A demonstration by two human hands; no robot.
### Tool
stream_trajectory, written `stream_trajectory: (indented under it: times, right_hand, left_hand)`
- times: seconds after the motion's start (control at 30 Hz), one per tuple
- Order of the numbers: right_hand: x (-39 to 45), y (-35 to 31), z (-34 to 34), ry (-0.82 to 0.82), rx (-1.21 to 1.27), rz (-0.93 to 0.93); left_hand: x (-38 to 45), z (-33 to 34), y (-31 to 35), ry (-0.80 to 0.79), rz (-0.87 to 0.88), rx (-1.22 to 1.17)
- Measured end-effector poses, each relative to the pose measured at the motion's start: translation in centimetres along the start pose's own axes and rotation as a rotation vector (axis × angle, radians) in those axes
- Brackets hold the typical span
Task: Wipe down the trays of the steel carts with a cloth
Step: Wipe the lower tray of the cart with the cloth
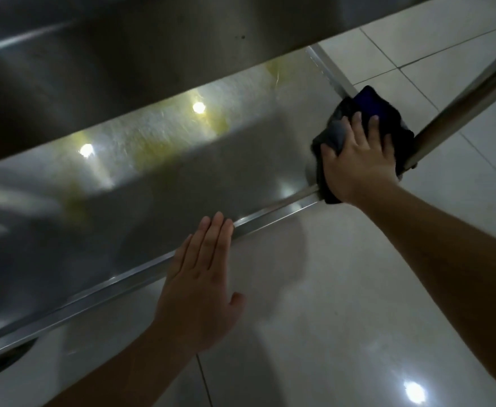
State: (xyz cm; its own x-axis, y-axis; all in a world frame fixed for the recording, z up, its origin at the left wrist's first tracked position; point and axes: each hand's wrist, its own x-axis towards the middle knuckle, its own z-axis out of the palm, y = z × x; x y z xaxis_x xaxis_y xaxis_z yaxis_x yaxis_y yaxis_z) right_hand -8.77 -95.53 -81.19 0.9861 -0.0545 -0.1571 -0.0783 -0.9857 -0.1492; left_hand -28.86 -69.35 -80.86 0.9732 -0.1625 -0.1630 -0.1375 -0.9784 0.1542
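1. Head view: a lower steel tray [158, 183] is seen beneath an upper tray [100, 54]; its long axis runs from the near left up to the far right, and its near rim [141, 274] follows the same diagonal.
2. A dark cloth [367, 110] is pressed flat on the tray's right corner, beside the cart's upright tube [461, 101].
3. The cloth is covered by the right hand [358, 160], fingers spread and straight, pointing far; nothing is gripped.
4. The left hand [202, 277] is laid flat, fingers straight and together, its fingertips [217, 221] touching the near rim.
5. Pale floor tiles [343, 318] are seen under both forearms.
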Motion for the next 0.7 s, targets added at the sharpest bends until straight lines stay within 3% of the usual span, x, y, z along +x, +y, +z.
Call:
stream_trajectory:
  times: [0.1, 0.23, 0.3, 0.4, 0.5, 0.57, 0.7]
  right_hand:
    - [2.8, -2.1, -0.9, -0.007, 0.065, 0.077]
    - [5.8, -4.5, -2.3, 0.018, 0.143, -0.037]
    - [5.1, -6.8, -2.3, -0.034, 0.114, -0.205]
    - [1.2, -10.1, -1.7, -0.088, 0.055, -0.598]
    - [-0.7, -8.8, -1.4, -0.172, -0.026, -0.911]
    - [1.1, -6.3, -2.3, -0.142, -0.006, -0.787]
    - [4.5, -2.8, -3.1, -0.004, 0.045, -0.227]
  left_hand:
    - [0.0, 0.1, -0.1, 0.006, 0.002, -0.011]
    - [-0.3, 0.2, -0.3, 0.007, 0.023, -0.029]
    - [-0.1, 0.2, -0.4, -0.007, 0.028, -0.016]
    - [-0.2, 0.4, -0.4, -0.015, 0.019, -0.018]
    - [-0.3, 0.6, -0.6, -0.009, 0.026, -0.029]
    - [-0.4, 0.7, -0.6, 0.003, 0.028, -0.035]
    - [-0.4, 0.7, -0.7, 0.006, 0.024, -0.045]
